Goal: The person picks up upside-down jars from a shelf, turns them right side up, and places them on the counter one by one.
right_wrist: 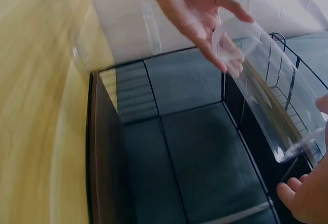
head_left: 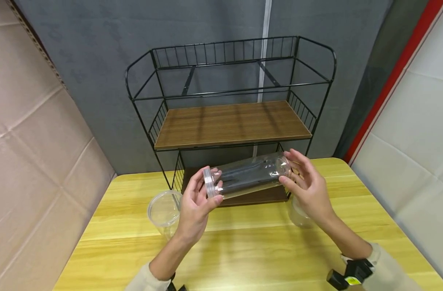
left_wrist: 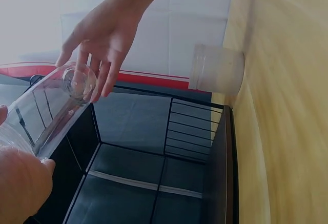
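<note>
In the head view a tall clear jar is held tilted above the table, its ribbed rim end at the left and its round base higher at the right. My left hand grips the rim end between thumb and fingers. At the base, my right hand holds the jar with the thumb in front and the fingers around the far side. The left wrist view shows the right hand at the jar's base. In the right wrist view, the left hand is around the rim.
A black wire rack with brown wooden shelves stands behind the hands. Another clear jar is upright on the yellow table beside my left hand. A further clear container sits partly behind my right hand.
</note>
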Available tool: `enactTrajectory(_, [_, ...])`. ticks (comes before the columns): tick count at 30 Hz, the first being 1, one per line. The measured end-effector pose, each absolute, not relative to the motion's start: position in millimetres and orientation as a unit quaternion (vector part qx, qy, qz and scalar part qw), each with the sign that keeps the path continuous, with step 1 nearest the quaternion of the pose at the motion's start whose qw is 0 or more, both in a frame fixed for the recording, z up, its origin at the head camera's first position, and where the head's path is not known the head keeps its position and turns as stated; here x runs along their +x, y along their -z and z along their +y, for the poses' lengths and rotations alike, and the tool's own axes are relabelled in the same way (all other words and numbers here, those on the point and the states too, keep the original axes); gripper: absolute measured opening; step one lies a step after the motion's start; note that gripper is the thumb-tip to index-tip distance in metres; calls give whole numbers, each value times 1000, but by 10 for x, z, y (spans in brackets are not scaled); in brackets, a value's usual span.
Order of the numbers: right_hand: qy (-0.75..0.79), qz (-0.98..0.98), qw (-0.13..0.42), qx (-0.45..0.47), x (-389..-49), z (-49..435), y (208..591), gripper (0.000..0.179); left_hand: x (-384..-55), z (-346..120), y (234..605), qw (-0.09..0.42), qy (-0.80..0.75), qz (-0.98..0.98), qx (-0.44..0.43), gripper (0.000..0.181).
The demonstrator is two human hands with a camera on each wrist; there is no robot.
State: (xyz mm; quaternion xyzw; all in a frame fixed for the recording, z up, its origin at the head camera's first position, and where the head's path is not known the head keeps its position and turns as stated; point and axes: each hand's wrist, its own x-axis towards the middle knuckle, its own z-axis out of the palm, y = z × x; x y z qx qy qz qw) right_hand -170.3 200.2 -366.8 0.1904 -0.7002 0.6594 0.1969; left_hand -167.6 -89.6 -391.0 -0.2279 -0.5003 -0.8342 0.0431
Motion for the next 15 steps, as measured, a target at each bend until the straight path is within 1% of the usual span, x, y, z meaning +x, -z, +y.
enactTrajectory(1, [-636,-715,214,198,-1710,2027,3658,73,-1677,-907,3905,44,834,-498,-233,85])
enactTrajectory(5, [-550,-738,315,230,-1779,2142,3589,85,-1681,-950,3884,50,829,-498,-249,87])
enactTrajectory(8, [-504,-737,386,231,-1864,2244,3499,90,-1683,-983,3861,58,818,-512,-254,87])
enactTrajectory(9, [-491,-741,398,226,-1892,2281,3465,87,-1685,-994,3857,61,813,-520,-254,86])
enactTrajectory(11, [-466,-752,417,209,-1955,2352,3398,94,-1681,-1014,3840,64,801,-538,-253,86])
enactTrajectory(13, [-447,-771,411,190,-2013,2420,3330,102,-1675,-1034,3824,61,791,-556,-248,86])
enactTrajectory(15, [-437,-792,390,175,-2070,2480,3271,108,-1668,-1053,3812,55,775,-581,-240,87])
